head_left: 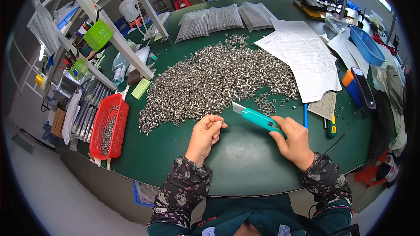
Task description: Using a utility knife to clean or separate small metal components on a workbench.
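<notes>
Knife [257,117] sat clamped in the right hand [295,142], blade aimed left toward a small metal part [223,124] pinched by the left hand [204,136], near the pile [218,81].

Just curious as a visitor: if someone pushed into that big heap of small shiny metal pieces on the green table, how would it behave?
The heap of small silvery metal rings would probably spread, since the pieces lie loose. Strays suggest they scatter easily.

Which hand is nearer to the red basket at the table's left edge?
Left. The left hand is on the green mat, right of the red basket; the right hand, gripping a teal utility knife, is farther right.
</notes>
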Demonstrator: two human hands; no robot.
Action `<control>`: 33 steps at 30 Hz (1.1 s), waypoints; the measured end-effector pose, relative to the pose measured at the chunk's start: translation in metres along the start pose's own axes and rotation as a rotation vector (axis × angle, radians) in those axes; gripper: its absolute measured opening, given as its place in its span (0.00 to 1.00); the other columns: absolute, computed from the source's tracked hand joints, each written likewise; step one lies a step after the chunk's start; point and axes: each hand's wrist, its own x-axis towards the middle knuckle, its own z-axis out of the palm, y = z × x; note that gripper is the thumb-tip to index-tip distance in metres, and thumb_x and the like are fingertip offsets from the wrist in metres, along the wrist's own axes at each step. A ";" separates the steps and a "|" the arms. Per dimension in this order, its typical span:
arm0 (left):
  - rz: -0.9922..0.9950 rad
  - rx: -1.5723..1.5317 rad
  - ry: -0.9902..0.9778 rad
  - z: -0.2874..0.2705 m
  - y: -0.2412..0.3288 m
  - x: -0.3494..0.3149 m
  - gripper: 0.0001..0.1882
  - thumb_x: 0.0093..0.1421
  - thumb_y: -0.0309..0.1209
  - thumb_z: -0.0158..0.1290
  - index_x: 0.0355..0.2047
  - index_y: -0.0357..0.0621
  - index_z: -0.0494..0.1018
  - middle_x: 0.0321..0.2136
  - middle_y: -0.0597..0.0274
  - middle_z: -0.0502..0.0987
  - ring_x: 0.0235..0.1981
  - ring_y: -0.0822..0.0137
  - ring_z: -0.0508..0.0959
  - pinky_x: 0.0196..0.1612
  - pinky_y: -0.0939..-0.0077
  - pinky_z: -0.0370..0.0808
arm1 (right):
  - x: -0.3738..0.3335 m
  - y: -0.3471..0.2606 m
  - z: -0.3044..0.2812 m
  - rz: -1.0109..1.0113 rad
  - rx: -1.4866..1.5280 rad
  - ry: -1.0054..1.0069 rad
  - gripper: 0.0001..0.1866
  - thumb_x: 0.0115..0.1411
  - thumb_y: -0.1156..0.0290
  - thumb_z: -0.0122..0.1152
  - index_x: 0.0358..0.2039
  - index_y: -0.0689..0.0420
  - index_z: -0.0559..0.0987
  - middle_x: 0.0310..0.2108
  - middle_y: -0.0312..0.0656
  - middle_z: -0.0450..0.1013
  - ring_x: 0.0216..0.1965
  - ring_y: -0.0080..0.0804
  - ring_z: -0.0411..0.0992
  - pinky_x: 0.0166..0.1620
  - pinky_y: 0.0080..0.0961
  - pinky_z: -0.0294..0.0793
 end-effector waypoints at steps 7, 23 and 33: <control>-0.021 -0.055 0.018 0.001 0.003 -0.001 0.05 0.57 0.25 0.44 0.34 0.38 0.66 0.25 0.62 0.72 0.13 0.83 0.60 0.14 0.92 0.56 | -0.001 0.000 0.002 0.088 0.127 -0.154 0.14 0.48 0.66 0.56 0.36 0.56 0.72 0.21 0.44 0.67 0.21 0.42 0.67 0.23 0.33 0.64; -0.018 -0.069 -0.066 -0.001 -0.002 0.001 0.06 0.57 0.26 0.45 0.35 0.38 0.67 0.21 0.68 0.68 0.14 0.84 0.59 0.14 0.92 0.55 | -0.002 0.005 0.004 0.132 0.227 -0.267 0.14 0.48 0.66 0.56 0.35 0.57 0.74 0.25 0.46 0.70 0.25 0.43 0.69 0.28 0.32 0.67; -0.072 -0.129 -0.104 -0.001 -0.002 0.000 0.07 0.59 0.31 0.44 0.30 0.40 0.66 0.19 0.70 0.65 0.14 0.83 0.59 0.15 0.91 0.56 | 0.000 -0.001 0.000 0.008 0.053 -0.170 0.13 0.47 0.67 0.57 0.35 0.55 0.73 0.20 0.42 0.66 0.20 0.41 0.67 0.24 0.33 0.65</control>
